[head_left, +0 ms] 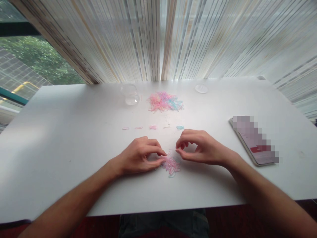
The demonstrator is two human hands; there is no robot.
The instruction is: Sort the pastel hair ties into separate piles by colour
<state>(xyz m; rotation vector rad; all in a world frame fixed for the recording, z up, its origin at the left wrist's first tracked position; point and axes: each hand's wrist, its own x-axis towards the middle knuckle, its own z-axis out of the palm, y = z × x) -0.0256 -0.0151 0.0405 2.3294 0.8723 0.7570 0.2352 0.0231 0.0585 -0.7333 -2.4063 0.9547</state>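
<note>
A small heap of pink, lilac and teal rubber bands lies on the white table between my hands. At its upper left edge, my left hand has thumb and index finger in a pinch, with a thin pink rubber band at the tips. My right hand hovers at the heap's upper right, its thumb and index finger pressed together on a tiny pale band. Beyond the hands runs a row of sorted bands: single pinkish ones at left, a pink cluster, a pale one and a teal cluster.
A larger pile of mixed rubber bands sits farther back. Left of it stands a clear round container; a clear disc-shaped lid lies at the back right. A phone rests right of my right hand. Striped curtains hang behind the table.
</note>
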